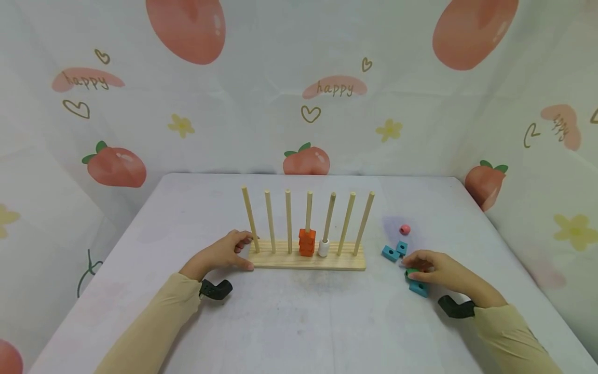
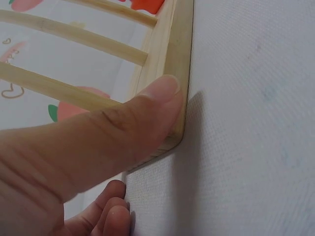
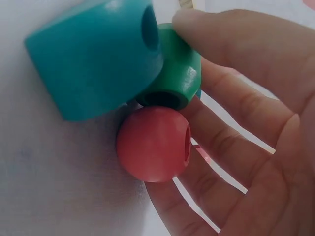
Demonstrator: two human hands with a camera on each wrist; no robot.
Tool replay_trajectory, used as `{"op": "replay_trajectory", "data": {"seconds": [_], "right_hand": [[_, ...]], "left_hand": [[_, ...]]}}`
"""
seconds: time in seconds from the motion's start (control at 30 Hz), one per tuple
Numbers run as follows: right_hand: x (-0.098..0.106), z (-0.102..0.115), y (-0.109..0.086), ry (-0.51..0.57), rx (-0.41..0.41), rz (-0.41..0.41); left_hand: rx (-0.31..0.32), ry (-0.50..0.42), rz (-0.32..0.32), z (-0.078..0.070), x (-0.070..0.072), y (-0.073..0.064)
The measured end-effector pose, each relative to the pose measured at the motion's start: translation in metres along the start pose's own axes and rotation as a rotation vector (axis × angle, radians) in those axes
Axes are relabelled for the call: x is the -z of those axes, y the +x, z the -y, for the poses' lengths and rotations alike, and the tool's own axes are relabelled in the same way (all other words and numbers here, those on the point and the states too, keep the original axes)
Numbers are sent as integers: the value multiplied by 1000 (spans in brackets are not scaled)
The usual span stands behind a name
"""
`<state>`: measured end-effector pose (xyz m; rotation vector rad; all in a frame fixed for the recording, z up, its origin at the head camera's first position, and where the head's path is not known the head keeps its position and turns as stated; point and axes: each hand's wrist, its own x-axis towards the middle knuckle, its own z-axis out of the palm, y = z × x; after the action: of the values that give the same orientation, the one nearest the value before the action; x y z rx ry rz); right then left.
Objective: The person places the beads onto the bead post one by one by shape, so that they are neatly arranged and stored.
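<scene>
At its left end, a wooden peg stand (image 1: 303,263) is gripped by my left hand (image 1: 223,252). The thumb (image 2: 142,110) lies over the front corner of its base, with the other fingers around the end. Stacked orange blocks (image 1: 307,242) sit on the middle peg, and a white bead (image 1: 324,248) is on the peg to their right. On the table's right side, my right hand (image 1: 444,271) pinches a green bead (image 3: 181,64) between thumb and fingers. A teal block (image 3: 98,59) and a red bead (image 3: 153,144) lie right beside it, the red one close against the fingers.
Two more teal blocks (image 1: 390,253) lie between the stand and my right hand. Farther back is a pinkish-red bead (image 1: 405,229). A fruit-patterned cloth (image 1: 261,124) hangs behind the white table (image 1: 299,332).
</scene>
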<state>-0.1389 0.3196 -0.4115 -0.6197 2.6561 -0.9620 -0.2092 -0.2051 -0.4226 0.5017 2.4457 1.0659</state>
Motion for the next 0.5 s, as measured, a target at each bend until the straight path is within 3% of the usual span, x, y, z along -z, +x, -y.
{"op": "replay_trajectory", "data": {"seconds": [0.27, 0.5], "right_hand": [[0, 2, 2, -55, 27, -18], [1, 7, 4, -63, -1, -45]], "left_hand": [[0, 6, -4, 0, 0, 1], [4, -3, 0, 1, -1, 0]]}}
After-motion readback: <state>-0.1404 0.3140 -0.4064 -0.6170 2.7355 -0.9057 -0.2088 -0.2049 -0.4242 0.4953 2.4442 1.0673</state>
